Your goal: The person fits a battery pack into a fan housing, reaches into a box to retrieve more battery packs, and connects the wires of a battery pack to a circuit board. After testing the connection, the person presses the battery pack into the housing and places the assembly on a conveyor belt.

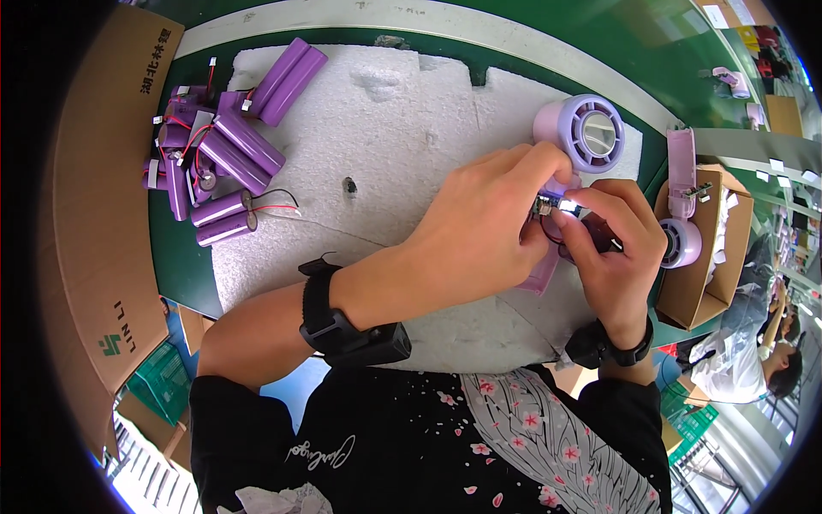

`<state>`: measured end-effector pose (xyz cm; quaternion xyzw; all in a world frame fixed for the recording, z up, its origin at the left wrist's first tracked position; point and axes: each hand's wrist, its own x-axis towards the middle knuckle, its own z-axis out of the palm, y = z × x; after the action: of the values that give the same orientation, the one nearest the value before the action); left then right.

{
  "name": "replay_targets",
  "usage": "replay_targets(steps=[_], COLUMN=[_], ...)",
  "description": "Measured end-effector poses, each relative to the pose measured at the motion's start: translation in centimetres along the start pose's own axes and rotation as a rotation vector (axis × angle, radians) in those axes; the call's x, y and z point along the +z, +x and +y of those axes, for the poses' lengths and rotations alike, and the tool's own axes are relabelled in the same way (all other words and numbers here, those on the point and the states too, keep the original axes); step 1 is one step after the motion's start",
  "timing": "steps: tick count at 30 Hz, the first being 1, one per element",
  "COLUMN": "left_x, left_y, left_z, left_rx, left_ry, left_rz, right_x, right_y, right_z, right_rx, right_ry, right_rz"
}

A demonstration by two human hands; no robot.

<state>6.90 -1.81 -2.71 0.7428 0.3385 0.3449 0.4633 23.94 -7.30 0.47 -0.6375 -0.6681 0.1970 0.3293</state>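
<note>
A light purple handheld fan [578, 128] lies at the right of the white foam board [385, 163], its round grille up and its handle toward me. My left hand [488, 214] reaches across and is closed on the handle by a small circuit board [545, 206]. With thumb and forefinger, my right hand [621, 253] pinches at a bright white connector [568, 206] on that board. Dark wires show beneath the fingers. Part of the pink-purple handle shell [539, 276] shows below my left hand; the rest is hidden.
Several purple battery packs [240, 152] with red and black leads are piled at the left of the foam. A large cardboard box [103, 197] stands left. At right, a second fan [681, 243] with an opened handle sits against a small carton [736, 257]. Another person [736, 364] is farther right.
</note>
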Motion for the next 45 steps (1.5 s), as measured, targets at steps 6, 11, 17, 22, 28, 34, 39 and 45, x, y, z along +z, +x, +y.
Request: replay_targets(steps=[6, 11, 17, 22, 28, 34, 39, 45], left_x=[-0.2, -0.6, -0.8, -0.7, -0.9, -1.4, -1.9, -2.3], left_y=[0.0, 0.2, 0.3, 0.3, 0.6, 0.8, 1.0, 1.2], left_z=[0.0, 0.1, -0.3, -0.2, -0.9, -0.2, 0.1, -0.2], left_rx=[-0.035, -0.055, -0.074, -0.086, -0.019, -0.022, -0.031, -0.042], left_ry=[0.009, -0.053, -0.124, -0.124, -0.175, -0.099, -0.065, -0.068], left_rz=[-0.020, -0.068, -0.115, -0.106, -0.118, -0.125, -0.175, -0.184], right_x=[0.0, -0.2, -0.1, 0.1, 0.1, -0.3, -1.5, -2.8], right_y=[0.3, 0.3, 0.2, 0.1, 0.2, 0.2, 0.7, 0.8], right_z=[0.0, -0.4, 0.4, 0.4, 0.5, 0.7, 1.3, 1.0], right_rx=[0.010, 0.107, -0.061, -0.041, 0.016, 0.319, 0.382, 0.111], right_ry=[-0.024, 0.040, 0.023, 0.021, 0.043, 0.194, 0.279, 0.270], right_rz=[0.035, 0.017, 0.043, 0.052, 0.025, -0.002, -0.330, -0.471])
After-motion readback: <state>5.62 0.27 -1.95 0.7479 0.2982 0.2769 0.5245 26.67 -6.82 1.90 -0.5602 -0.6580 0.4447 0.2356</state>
